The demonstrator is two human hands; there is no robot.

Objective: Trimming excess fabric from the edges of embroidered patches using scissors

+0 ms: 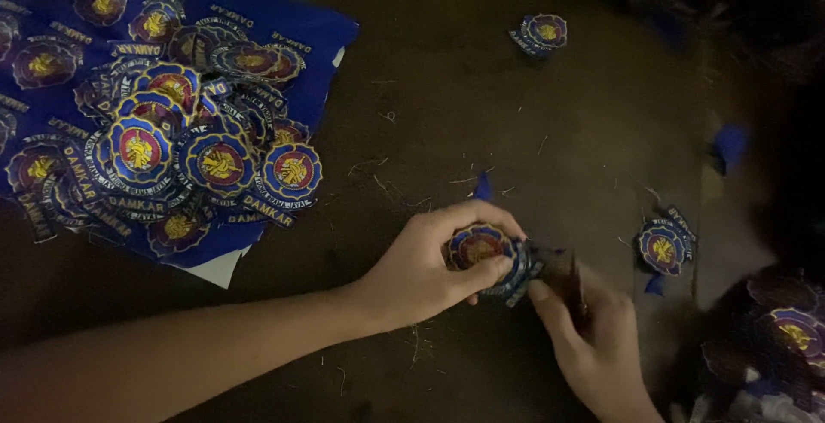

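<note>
Counting what I can: one big heap of round embroidered patches [185,144] far left, too overlapped to count properly, sitting on a sheet of blue fabric [318,32] that has more of the same emblems stitched into it uncut. Then loose ones on the dark surface [481,97]: one single patch [541,32] far off toward the right, one cut patch [663,247] to the right of the hands, and a dim pile [795,328] at the near right edge. A few blue fabric scraps [483,187] and threads lie scattered about.

The left hand [430,273] is curled shut around a held patch [481,247], fingers on top, thumb underneath, pinching it just above the surface near the middle. The right hand [593,337] is closed around something dark right up against that patch's right edge; can't make out what it is in this light.

The held patch is round, with a blue rim, a red ring, a gold centre, and ragged blue fabric hanging off its right side.
</note>
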